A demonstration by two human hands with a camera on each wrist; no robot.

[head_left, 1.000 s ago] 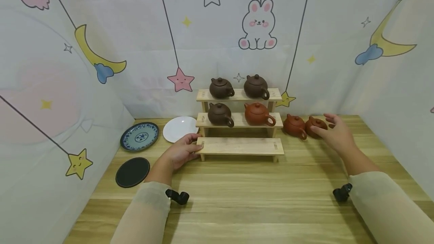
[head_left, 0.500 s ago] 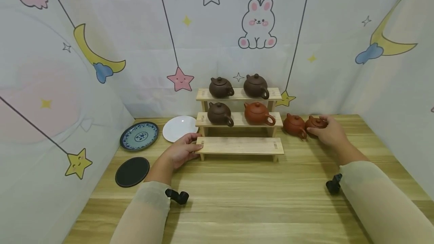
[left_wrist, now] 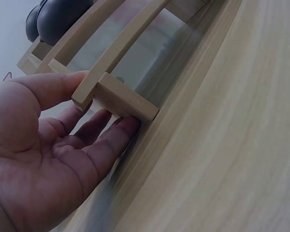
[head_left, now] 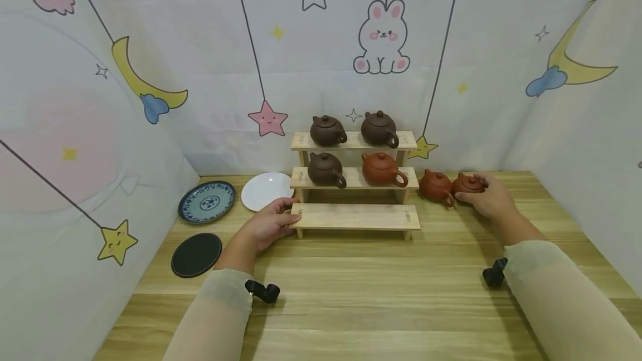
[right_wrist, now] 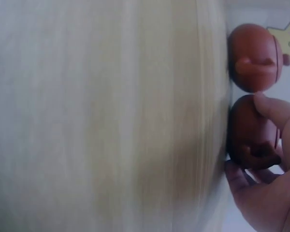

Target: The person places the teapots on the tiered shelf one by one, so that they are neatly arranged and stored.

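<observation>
I judge this past halfway: on the rack [head_left: 403, 196], a dark pair [head_left: 327, 131] stands on the top shelf [head_left: 353, 139], with a dark pot [head_left: 324, 170] and an orange pot [head_left: 379, 169] on the middle shelf [head_left: 352, 179]. Left to place, as I read it, are the inner pot [head_left: 435, 187] and outer pot [head_left: 467, 184], both red, on the table [head_left: 351, 294] right of the rack. I have the right hand [head_left: 489, 200] gripping the outer pot between thumb and fingers, while the left hand [head_left: 268, 226] pinches the end of the bottom shelf [head_left: 354, 216].

place: curtained workspace | cartoon-print cloth walls [head_left: 321, 60] | wood-grain table [head_left: 371, 294]
</observation>
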